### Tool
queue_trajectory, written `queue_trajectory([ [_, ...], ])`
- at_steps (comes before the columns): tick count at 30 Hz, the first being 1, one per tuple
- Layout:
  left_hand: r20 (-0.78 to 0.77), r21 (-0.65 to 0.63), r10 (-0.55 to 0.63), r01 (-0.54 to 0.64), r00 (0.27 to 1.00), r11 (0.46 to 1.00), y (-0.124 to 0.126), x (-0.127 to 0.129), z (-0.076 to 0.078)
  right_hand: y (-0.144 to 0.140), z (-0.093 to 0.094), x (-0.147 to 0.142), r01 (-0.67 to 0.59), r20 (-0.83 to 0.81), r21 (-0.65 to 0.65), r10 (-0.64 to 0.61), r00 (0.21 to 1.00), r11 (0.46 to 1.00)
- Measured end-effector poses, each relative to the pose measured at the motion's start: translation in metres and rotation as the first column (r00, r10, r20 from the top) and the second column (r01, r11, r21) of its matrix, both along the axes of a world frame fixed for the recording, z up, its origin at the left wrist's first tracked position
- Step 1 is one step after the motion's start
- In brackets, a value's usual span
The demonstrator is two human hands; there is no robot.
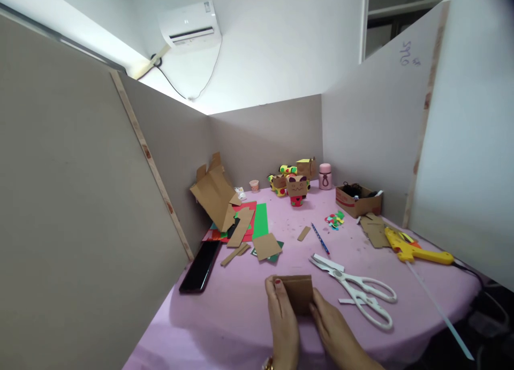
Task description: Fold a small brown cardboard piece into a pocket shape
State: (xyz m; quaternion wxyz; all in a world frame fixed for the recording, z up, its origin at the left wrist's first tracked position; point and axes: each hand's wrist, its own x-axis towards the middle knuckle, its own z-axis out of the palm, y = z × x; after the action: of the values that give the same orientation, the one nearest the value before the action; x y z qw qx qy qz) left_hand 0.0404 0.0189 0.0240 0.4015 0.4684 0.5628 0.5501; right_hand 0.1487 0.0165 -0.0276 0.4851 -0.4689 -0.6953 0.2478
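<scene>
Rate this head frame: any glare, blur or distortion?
Head view: overexposed glare along the white wall strip above the partitions; wide-angle bending of the grey partition boards; both hands on the brown cardboard piece stay fairly sharp, evenly lit.

- Brown cardboard piece (297, 291), roughly rectangular and flat-faced, with a straight top edge.
- Lying low over the pink bench (241, 316), near its front edge.
- Pinched from both sides between left hand (283, 319) and right hand (335, 327); lower edge hidden behind the fingers.
</scene>
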Motion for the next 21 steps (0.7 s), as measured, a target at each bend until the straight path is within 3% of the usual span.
queue_trajectory([
  [6, 0.074, 0.037, -0.008, 0.006, 0.997, 0.999, 0.000, -0.004, -0.004, 0.002, 0.002, 0.001, -0.054, -0.040, -0.012, 0.054, 0.998, 0.998],
  [12, 0.191, 0.095, -0.176, 0.160, 0.966, 0.983, 0.010, -0.018, -0.010, 0.003, 0.003, 0.002, -0.078, -0.113, -0.070, 0.070, 0.991, 0.995],
  [18, 0.359, 0.081, -0.392, 0.390, 0.847, 0.917, 0.020, -0.037, -0.011, 0.005, 0.021, 0.010, -0.225, -0.247, -0.148, 0.185, 0.951, 0.963],
  [21, 0.458, 0.043, -0.416, 0.447, 0.786, 0.893, 0.014, -0.040, -0.011, -0.001, 0.031, 0.012, -0.354, -0.338, -0.188, 0.278, 0.899, 0.916],
])
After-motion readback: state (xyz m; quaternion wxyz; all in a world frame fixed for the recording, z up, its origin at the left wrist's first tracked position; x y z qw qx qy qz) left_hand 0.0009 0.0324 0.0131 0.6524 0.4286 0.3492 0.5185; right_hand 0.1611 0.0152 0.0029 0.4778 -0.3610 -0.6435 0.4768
